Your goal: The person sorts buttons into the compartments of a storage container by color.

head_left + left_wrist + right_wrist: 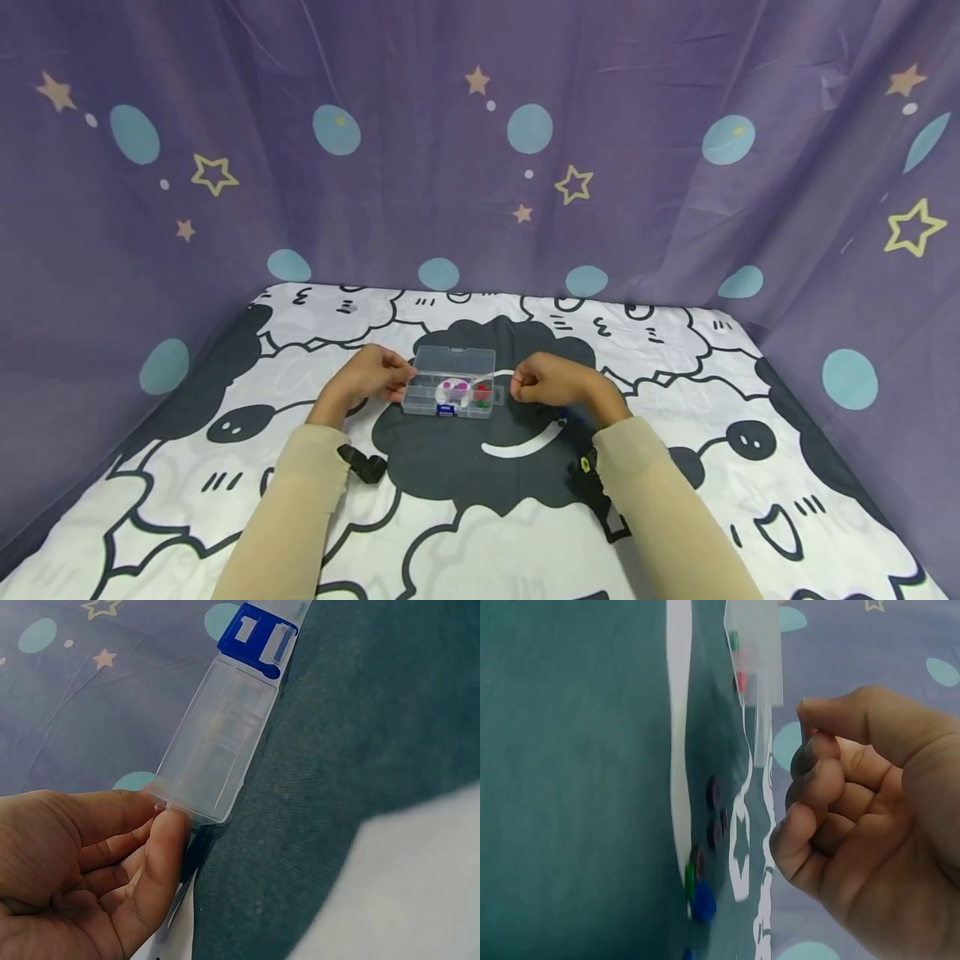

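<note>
A clear plastic compartment box (420, 408) with a blue latch (446, 410) lies on the dark patch of cloth, its lid (453, 360) raised at the back. My left hand (377, 372) pinches the box's left end between thumb and fingertips. Inside are small purple pieces (461, 386), red pieces (482, 390) and a green piece (482, 404). Just right of the box, my right hand (551, 379) has its fingers curled, the thumb tip against the index finger. I cannot tell whether something small sits between them.
Several small dark purple discs (714, 793), a blue disc (704, 901) and a green one (690, 881) lie on the cloth below my right hand. The cloth (517, 542) has a cartoon print. A purple curtain (420, 208) hangs behind the table and at both sides.
</note>
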The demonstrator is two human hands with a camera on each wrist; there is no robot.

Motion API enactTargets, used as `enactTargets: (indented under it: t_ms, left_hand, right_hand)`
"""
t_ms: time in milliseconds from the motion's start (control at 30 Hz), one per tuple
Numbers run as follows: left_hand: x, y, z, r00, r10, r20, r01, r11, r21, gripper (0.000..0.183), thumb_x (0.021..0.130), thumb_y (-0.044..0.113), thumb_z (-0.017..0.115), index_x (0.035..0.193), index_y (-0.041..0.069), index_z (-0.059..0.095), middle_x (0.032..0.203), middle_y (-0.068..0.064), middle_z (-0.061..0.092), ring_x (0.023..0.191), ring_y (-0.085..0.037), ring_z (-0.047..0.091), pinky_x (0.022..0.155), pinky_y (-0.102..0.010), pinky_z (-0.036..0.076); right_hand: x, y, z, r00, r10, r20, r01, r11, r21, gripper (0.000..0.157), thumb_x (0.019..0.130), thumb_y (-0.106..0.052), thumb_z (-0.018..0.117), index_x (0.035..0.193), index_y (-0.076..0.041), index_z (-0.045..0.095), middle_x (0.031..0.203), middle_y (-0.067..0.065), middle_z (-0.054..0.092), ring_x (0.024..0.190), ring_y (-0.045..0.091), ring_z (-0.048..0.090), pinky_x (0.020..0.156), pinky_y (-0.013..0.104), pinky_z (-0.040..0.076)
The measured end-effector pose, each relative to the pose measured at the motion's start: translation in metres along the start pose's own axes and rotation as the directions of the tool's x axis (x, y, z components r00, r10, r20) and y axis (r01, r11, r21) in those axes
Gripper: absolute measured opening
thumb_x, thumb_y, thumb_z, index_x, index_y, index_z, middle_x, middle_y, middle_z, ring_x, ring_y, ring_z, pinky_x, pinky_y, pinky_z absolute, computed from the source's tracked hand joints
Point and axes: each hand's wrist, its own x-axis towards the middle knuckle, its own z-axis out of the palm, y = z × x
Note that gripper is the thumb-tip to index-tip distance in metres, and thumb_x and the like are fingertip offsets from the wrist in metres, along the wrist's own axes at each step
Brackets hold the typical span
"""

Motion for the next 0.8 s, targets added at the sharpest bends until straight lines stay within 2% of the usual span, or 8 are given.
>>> enactTargets:
  t_ms: [400, 667, 800]
  left_hand:
    - [0.001, -0.003, 0.001, 1.000, 0.001, -0.003, -0.001, 1.000, -0.006, 0.018, 0.100, 0.010, 0.069, 0.108, -0.006, 0.071, 0.080, -0.013, 0.068, 0.063, -0.015, 0.068, 0.060, -0.029, 0.062]
    - [0.001, -0.001, 0.000, 1.000, -0.002, -0.011, 0.002, 1.000, 0.002, 0.018, 0.100, 0.011, 0.068, 0.107, -0.005, 0.072, 0.079, -0.013, 0.068, 0.064, -0.015, 0.068, 0.061, -0.030, 0.062]
    - [0.001, -0.001, 0.001, 1.000, -0.007, -0.009, 0.007, 1.000, 0.001, 0.018, 0.100, 0.011, 0.069, 0.107, -0.005, 0.072, 0.079, -0.013, 0.068, 0.064, -0.016, 0.068, 0.062, -0.030, 0.062]
  right_hand:
    - [-0.026, 0.016, -0.010, 0.999, -0.038, 0.037, 0.039, 0.999, -0.022, 0.011, 0.097, -0.003, 0.063, 0.094, -0.003, 0.073, 0.074, -0.007, 0.061, 0.064, 0.005, 0.050, 0.061, 0.021, 0.044]
    - [-0.040, 0.024, -0.014, 0.998, 0.025, 0.063, -0.025, 1.000, 0.003, 0.010, 0.097, -0.003, 0.065, 0.094, -0.005, 0.074, 0.081, 0.004, 0.070, 0.066, 0.007, 0.054, 0.063, 0.022, 0.047]
    - [-0.045, 0.029, -0.015, 0.997, 0.021, 0.076, -0.022, 1.000, 0.011, 0.009, 0.097, -0.004, 0.066, 0.093, -0.006, 0.075, 0.082, 0.003, 0.071, 0.068, 0.008, 0.055, 0.063, 0.023, 0.048]
